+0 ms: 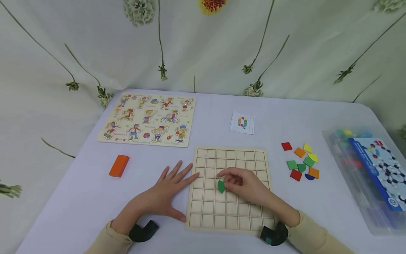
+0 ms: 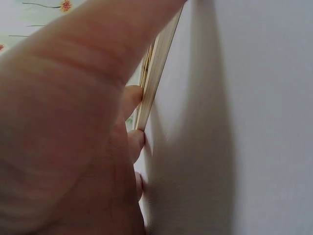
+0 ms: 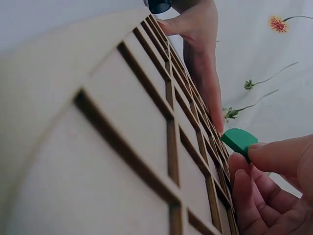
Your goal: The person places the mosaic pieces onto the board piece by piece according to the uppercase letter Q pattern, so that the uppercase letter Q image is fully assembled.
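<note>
A wooden grid board (image 1: pixel 207 220) of square cells lies at the table's front middle. Between thumb and fingers my right hand (image 1: pixel 245 185) pinches a green quarter-circle tile (image 1: pixel 221 186) over the middle cells. In the right wrist view the same green tile (image 3: pixel 239 140) is tilted at the fingertips, close to the board. My left hand (image 1: pixel 161 194) is spread at the board's left edge, its thumb and index finger touching the border. In the left wrist view, the left hand's fingers lie partly behind its thumb, along the board's side (image 2: pixel 159 68).
Several coloured tiles (image 1: pixel 296 175) lie loose to the right. A pattern card (image 1: pixel 242 123) is behind the board. At the left are an orange block (image 1: pixel 119 166) and a sports picture puzzle (image 1: pixel 146 120). A clear plastic box (image 1: pixel 358 197) with a blue booklet (image 1: pixel 380 169) stands far right.
</note>
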The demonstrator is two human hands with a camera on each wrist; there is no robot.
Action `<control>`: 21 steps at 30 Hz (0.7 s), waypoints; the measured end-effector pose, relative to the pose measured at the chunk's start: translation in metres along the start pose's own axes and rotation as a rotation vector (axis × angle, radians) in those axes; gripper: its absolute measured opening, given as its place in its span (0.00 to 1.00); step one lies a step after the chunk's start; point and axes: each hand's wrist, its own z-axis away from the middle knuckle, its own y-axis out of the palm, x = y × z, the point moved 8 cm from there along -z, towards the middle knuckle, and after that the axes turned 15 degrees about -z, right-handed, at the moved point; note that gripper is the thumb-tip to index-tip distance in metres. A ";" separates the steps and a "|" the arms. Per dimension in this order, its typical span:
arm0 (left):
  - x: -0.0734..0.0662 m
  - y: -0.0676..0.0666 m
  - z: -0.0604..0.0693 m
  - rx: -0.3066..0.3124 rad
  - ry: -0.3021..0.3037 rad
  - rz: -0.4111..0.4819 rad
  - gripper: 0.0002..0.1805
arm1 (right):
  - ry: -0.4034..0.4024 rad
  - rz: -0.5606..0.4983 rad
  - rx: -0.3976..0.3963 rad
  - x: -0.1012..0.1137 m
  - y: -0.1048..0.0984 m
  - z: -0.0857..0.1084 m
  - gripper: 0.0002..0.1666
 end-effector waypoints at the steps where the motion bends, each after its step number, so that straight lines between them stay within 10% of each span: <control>1: 0.000 0.000 0.000 0.001 0.000 0.003 0.63 | -0.005 0.012 -0.001 0.000 0.001 0.001 0.13; 21: 0.000 0.002 0.001 -0.007 0.004 -0.014 0.63 | -0.083 0.156 0.039 0.005 0.010 0.004 0.13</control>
